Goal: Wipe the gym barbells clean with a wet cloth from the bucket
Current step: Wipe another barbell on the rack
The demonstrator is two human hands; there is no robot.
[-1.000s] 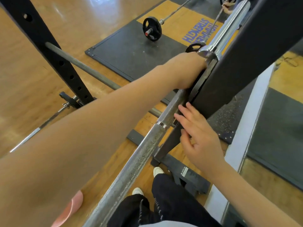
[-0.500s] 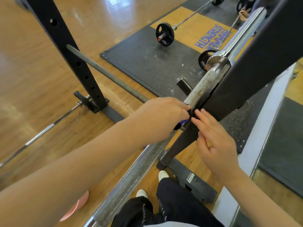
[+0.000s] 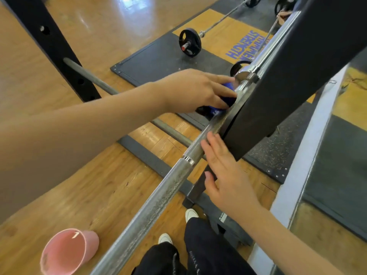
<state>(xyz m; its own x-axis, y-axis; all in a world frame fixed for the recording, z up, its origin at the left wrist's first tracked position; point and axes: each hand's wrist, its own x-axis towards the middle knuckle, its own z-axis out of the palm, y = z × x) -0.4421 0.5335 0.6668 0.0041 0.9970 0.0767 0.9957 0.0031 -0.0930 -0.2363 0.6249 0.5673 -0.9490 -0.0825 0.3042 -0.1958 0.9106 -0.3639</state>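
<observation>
A silver barbell (image 3: 158,197) runs diagonally from bottom left to upper right, resting in a black rack upright (image 3: 278,80). My left hand (image 3: 194,90) holds a blue cloth (image 3: 226,98) against the bar just below its collar (image 3: 245,75), beside the upright. My right hand (image 3: 224,171) lies with straight fingers against the lower end of the upright, its fingertips touching the bar. A pink bucket (image 3: 67,251) stands on the floor at the bottom left.
A second black rack post (image 3: 51,44) stands upper left with a grey safety bar (image 3: 93,78) running from it. Another barbell with a black plate (image 3: 189,44) lies on a dark platform mat (image 3: 158,62). A mirror edge (image 3: 309,155) is at right. My shoes (image 3: 191,214) are below.
My left hand has slid up the bar toward the collar, and more of the blue cloth shows under it. My right hand stays flat by the upright. The bucket has come into fuller view.
</observation>
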